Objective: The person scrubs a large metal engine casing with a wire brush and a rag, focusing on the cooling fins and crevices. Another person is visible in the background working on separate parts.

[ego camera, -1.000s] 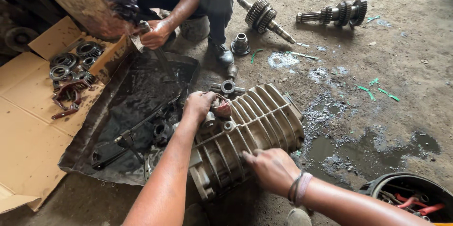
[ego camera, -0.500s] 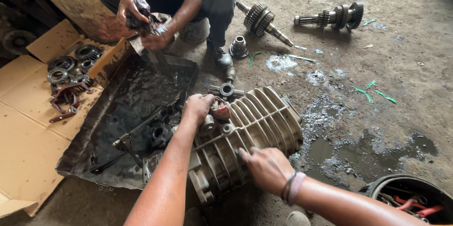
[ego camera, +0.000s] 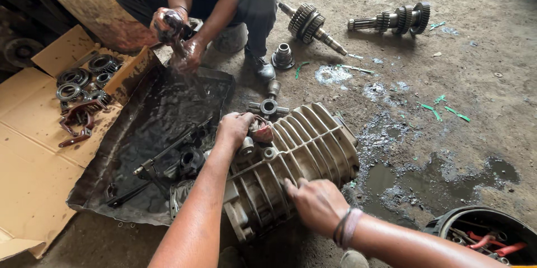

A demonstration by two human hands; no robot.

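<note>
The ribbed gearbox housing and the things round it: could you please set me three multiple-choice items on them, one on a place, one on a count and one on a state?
1. Where do the loose rings and bearings lie?
A. on the flattened cardboard
B. inside the black bucket
C. on top of the ribbed housing

2. How many geared shafts lie on the concrete floor beyond the housing?
A. one
B. two
C. four

3. What is the left hand doing?
A. hanging free in the air
B. resting at the housing's end, by a reddish rag
C. lifting a shaft

Answers: 1 A, they sit on the cardboard at left. 2 B, one shaft and another show. 3 B, while the right hand presses on the housing's side.
</note>
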